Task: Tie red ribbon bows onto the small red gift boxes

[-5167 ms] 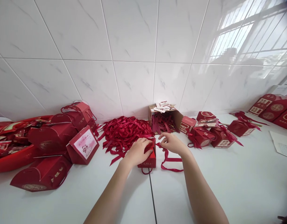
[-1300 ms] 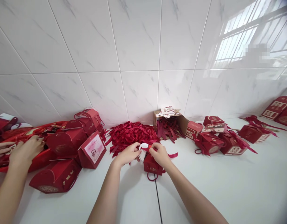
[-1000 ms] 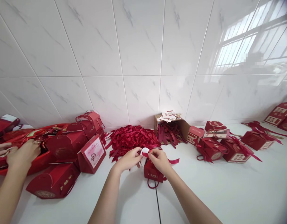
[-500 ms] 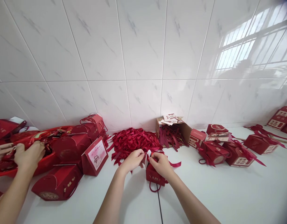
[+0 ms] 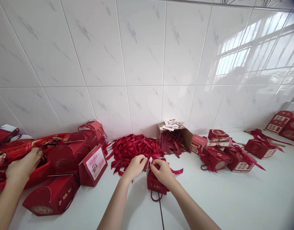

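Observation:
A small red gift box (image 5: 153, 183) with a cord handle stands on the white table in front of me. My left hand (image 5: 136, 166) is pinched just left of its top, on a bit of red ribbon. My right hand (image 5: 162, 172) pinches at the top of the box, and a red ribbon (image 5: 177, 171) trails out to its right. Between my hands a white tag (image 5: 149, 163) stands upright against the box. The exact spot where the fingertips grip is partly hidden.
Behind lie a ribbon heap (image 5: 136, 148) and a carton of ribbons (image 5: 188, 139). Red boxes (image 5: 54, 195) stand left, near a red basin (image 5: 41, 174) with another person's hand (image 5: 23, 167) over it. Ribbon-tied boxes (image 5: 241, 158) stand right.
My view has tilted and shifted slightly. My hands stay pinched at the box top; the white tag now shows less between them. The other person's hand remains at the basin.

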The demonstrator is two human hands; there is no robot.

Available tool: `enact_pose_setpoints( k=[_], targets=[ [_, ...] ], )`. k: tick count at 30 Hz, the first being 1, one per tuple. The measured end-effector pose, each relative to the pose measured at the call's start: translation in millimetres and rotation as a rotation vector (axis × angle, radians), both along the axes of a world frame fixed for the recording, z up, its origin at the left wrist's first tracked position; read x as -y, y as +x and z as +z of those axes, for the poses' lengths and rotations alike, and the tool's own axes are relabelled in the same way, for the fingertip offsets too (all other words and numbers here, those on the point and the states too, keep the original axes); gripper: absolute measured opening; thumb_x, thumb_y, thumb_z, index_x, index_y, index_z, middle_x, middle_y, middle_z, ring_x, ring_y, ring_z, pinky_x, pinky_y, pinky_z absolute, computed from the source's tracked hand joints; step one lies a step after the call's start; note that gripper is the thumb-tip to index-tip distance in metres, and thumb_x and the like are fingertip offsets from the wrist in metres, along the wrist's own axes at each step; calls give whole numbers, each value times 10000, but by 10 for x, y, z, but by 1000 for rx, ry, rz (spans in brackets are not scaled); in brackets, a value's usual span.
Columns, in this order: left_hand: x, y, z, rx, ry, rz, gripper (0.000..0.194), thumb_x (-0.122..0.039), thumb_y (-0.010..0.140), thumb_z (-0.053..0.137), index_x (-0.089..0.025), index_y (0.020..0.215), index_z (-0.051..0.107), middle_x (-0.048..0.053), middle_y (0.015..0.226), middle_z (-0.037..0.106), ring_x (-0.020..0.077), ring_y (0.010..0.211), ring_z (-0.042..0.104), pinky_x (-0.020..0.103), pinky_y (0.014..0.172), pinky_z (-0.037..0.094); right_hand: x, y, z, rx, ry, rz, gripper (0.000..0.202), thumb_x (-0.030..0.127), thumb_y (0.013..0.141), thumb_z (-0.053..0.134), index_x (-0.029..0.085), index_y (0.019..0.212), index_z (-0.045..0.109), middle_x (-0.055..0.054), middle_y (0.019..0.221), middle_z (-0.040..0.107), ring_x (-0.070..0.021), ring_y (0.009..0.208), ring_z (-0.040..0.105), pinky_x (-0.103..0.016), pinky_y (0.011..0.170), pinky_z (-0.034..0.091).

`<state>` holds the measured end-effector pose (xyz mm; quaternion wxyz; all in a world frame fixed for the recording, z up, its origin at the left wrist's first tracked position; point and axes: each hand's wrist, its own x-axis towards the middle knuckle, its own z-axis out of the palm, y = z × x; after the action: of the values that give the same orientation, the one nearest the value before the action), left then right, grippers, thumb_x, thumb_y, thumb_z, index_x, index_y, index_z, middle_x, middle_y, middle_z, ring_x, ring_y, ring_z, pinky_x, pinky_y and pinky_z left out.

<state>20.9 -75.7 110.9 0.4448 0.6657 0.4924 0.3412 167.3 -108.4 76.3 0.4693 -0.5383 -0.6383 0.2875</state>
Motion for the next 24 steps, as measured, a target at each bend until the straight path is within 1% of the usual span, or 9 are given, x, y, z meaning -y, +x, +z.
enact_pose_setpoints(
  k=[2, 5, 7, 9, 12, 15, 18, 21, 24],
  targets=[
    [-12, -8, 25, 59, 11, 48, 302, -457, 790, 489, -187, 657, 481, -16, 595, 559, 145, 536, 561, 262, 549, 447, 3, 20, 21, -12, 19, -13, 179, 271, 777, 496, 193, 615, 492, -6, 622, 530, -148, 593, 482, -264, 568, 383],
    [-19, -53, 96, 161, 52, 140, 318, -487, 815, 464, -188, 709, 481, -14, 630, 570, 144, 550, 591, 279, 597, 497, 9, 119, 105, -45, 75, -12, 123, 279, 789, 515, 185, 742, 580, -62, 836, 608, -171, 741, 571, -283, 680, 463],
    [-13, -100, 151, 250, 98, 214, 319, -500, 827, 461, -194, 740, 471, -31, 609, 548, 137, 535, 594, 275, 594, 508, 22, 247, 195, -75, 135, -25, 138, 291, 795, 527, 185, 843, 602, -92, 974, 603, -185, 850, 593, -299, 760, 489],
    [0, -156, 207, 395, 149, 295, 307, -498, 829, 485, -197, 769, 466, -43, 586, 544, 141, 531, 609, 280, 590, 522, 48, 423, 291, -63, 153, -50, 166, 315, 796, 545, 188, 884, 605, -98, 991, 609, -197, 887, 600, -323, 800, 495],
    [18, -244, 284, 632, 201, 396, 281, -466, 820, 544, -196, 808, 471, -40, 587, 589, 166, 569, 657, 325, 633, 554, 100, 734, 374, 70, 20, -21, 181, 358, 796, 558, 198, 856, 620, -71, 905, 655, -203, 837, 616, -332, 767, 494],
    [13, -320, 326, 744, 245, 504, 268, -449, 833, 542, -193, 824, 460, 3, 672, 660, 194, 679, 699, 380, 722, 564, 133, 1001, 327, 252, -189, 45, 229, 410, 797, 554, 210, 851, 652, -69, 885, 679, -207, 771, 625, -307, 648, 475],
    [-26, -380, 301, 727, 337, 631, 256, -441, 854, 511, -190, 823, 477, 54, 801, 688, 208, 854, 695, 397, 819, 541, 126, 1125, 218, 387, -357, 55, 313, 474, 770, 583, 211, 908, 685, -98, 940, 686, -216, 724, 628, -305, 590, 443],
    [-87, -433, 225, 549, 442, 725, 256, -444, 860, 486, -192, 837, 526, 84, 969, 677, 203, 1011, 634, 385, 916, 488, 101, 1102, 164, 399, -395, 104, 402, 556, 761, 574, 217, 935, 702, -109, 983, 684, -226, 745, 630, -298, 573, 425],
    [-138, -461, 150, 301, 399, 691, 290, -474, 850, 464, -200, 865, 557, 91, 1100, 646, 217, 1065, 589, 366, 954, 444, 80, 1009, 170, 353, -359, 168, 385, 569, 777, 551, 236, 888, 710, -85, 944, 691, -224, 780, 626, -279, 565, 414]
  ],
)
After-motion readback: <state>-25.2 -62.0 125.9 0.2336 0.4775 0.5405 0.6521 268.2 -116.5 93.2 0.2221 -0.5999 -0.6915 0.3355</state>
